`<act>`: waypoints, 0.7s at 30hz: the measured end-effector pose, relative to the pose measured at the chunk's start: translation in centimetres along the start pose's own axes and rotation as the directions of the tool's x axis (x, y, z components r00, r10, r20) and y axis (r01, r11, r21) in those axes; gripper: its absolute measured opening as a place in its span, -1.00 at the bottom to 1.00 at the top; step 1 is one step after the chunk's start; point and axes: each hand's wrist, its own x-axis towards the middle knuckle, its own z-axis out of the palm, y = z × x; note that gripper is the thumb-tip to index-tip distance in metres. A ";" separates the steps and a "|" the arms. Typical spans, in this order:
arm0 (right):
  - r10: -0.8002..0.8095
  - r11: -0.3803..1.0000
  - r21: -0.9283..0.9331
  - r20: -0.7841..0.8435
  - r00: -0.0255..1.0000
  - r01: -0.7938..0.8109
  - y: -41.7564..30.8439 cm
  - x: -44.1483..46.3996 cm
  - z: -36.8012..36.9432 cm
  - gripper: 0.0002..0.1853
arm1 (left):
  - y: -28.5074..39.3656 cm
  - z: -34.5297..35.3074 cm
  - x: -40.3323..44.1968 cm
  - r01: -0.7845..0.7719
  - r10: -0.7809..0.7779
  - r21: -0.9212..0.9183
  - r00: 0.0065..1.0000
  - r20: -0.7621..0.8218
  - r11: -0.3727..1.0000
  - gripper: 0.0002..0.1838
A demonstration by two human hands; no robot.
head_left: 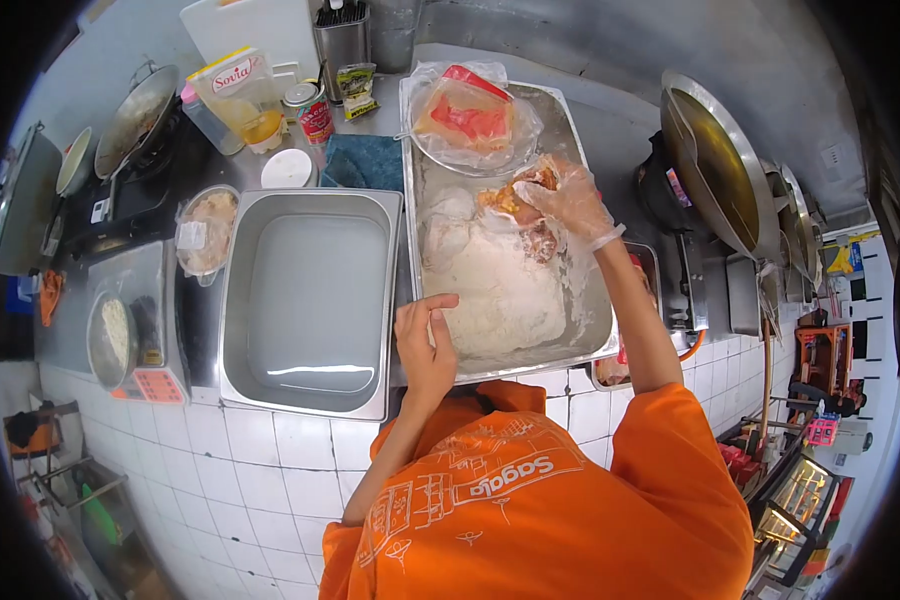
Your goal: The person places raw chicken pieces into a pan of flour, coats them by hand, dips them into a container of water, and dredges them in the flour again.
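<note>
My right hand [570,205], in a clear plastic glove, is closed on a piece of raw meat [510,203] with a reddish-yellow coating. It is over the upper right of a large metal tray [595,335]. White flour [500,295] fills the tray's middle and lower part, and another reddish piece [539,243] lies on it just below the hand. My left hand [428,340], bare, rests at the tray's lower left edge with its fingers apart, holding nothing. A plastic-covered bowl with a red and white packet [470,115] sits at the tray's top.
Left of the tray stands a deep metal pan [310,290] of clear liquid, with a blue cloth [365,163] behind it. A scale [155,385] bears a flour bowl [112,340]. On the right are a large wok of oil [725,170] and a burner. A lidded tub [207,230] sits left.
</note>
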 end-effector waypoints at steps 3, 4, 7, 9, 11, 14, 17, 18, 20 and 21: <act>0.008 0.990 0.141 0.082 0.997 -0.020 0.3 -0.7 0.7 -0.70 | -0.1 0.1 0.1 0.001 -0.001 -0.013 1.000 -0.009 1.000 -0.75; 0.092 0.981 0.157 0.157 0.983 -0.117 0.6 -1.2 0.9 -0.70 | -0.1 0.1 0.1 0.000 0.000 -0.016 1.000 -0.012 1.000 -0.75; 0.316 0.934 0.043 0.359 0.878 -0.353 4.2 -3.5 1.7 -0.70 | -0.1 0.0 0.1 0.006 -0.006 -0.023 1.000 -0.016 1.000 -0.75; 0.382 0.924 -0.189 0.418 0.824 -0.333 5.9 -5.6 2.2 -0.63 | -0.1 0.1 0.1 0.006 -0.007 -0.027 1.000 -0.018 1.000 -0.76; 0.359 0.903 -0.375 0.398 0.844 -0.207 7.6 -8.0 3.1 -0.58 | -0.1 0.1 0.1 0.001 -0.001 -0.027 1.000 -0.020 1.000 -0.76; 0.243 0.799 -0.601 0.291 0.925 -0.021 10.9 -10.6 4.9 -0.56 | -0.1 0.1 0.2 -0.004 0.004 -0.014 1.000 -0.017 1.000 -0.76; 0.064 0.738 -0.668 0.208 0.976 0.094 8.7 -10.9 5.4 -0.41 | 0.0 0.2 0.1 0.013 -0.013 -0.007 1.000 -0.012 1.000 -0.76; -0.001 0.775 -0.621 0.186 0.982 0.119 7.6 -10.4 5.6 -0.35 | 0.0 0.2 0.2 0.011 -0.011 -0.006 1.000 -0.012 1.000 -0.76; -0.054 0.794 -0.585 0.204 0.977 0.166 7.0 -10.2 6.9 -0.25 | 0.0 0.2 0.2 0.006 -0.006 -0.005 1.000 -0.010 1.000 -0.76; -0.044 0.782 -0.595 0.249 0.968 0.188 7.7 -10.3 8.2 -0.22 | 0.0 0.3 0.2 -0.003 0.003 -0.003 1.000 -0.011 1.000 -0.76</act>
